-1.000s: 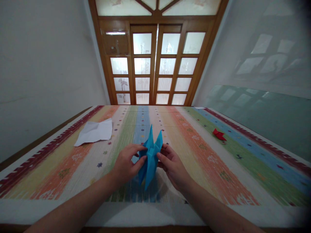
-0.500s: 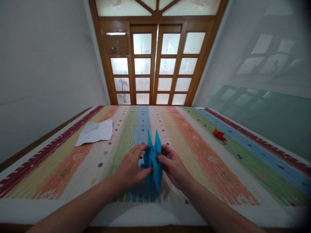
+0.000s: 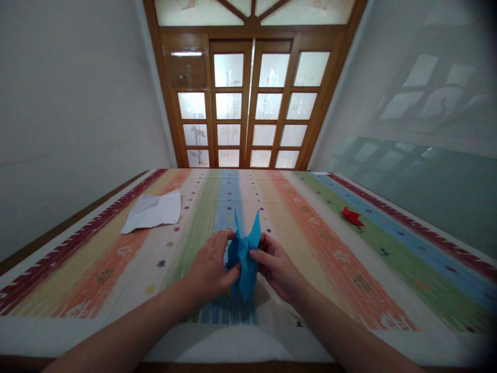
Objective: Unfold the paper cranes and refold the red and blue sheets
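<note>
At the left of the frame, a crumpled white sheet of paper lies flat on the striped cloth, well apart from the hands. Just left of centre, the left hand comes up from the lower left; its thumb and fingers are curled and pinch the left side of a folded blue paper figure. That figure sits in the lower middle of the picture, held upright between both hands, with two pointed tips rising at its top and one long point hanging toward the cloth; whether the lower point touches the cloth is hard to tell from this angle. Just right of centre, the right hand grips the figure's right side, thumb pressed against fingertips on the paper, the other fingers bent close together. Farther right, near the middle of the right half, a small folded red paper piece rests on the cloth.
</note>
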A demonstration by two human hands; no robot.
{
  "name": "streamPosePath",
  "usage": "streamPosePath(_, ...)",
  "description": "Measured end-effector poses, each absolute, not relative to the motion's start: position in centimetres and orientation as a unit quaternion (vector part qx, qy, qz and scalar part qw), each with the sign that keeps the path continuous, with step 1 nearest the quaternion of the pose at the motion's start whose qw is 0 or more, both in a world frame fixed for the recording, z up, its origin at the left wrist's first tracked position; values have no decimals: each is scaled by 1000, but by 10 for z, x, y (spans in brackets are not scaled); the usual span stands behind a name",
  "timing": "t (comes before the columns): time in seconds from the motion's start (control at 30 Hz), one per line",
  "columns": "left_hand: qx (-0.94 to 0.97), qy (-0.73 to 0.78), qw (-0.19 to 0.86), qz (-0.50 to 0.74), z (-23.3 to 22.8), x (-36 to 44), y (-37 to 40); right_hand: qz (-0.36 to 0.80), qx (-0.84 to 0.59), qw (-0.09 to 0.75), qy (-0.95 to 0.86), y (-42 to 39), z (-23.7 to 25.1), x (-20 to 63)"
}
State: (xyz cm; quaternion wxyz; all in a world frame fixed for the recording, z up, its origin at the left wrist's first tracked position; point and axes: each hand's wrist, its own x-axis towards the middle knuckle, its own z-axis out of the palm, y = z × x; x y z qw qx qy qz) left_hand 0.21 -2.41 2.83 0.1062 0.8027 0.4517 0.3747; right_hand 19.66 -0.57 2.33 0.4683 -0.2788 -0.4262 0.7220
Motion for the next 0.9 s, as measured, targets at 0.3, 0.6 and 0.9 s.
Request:
streamPosePath(0.3,789,457,110,396,31,2,-26,727,-276,467,-421,-4,23,197)
streamPosePath(0.6,763,478,115,419,38,-3,-18,714,-284,470,-435,-4,26,196)
streamPosePath(0.9,694,503,220,466,40,-8,-12,727,-292,477,-397,4,21,202)
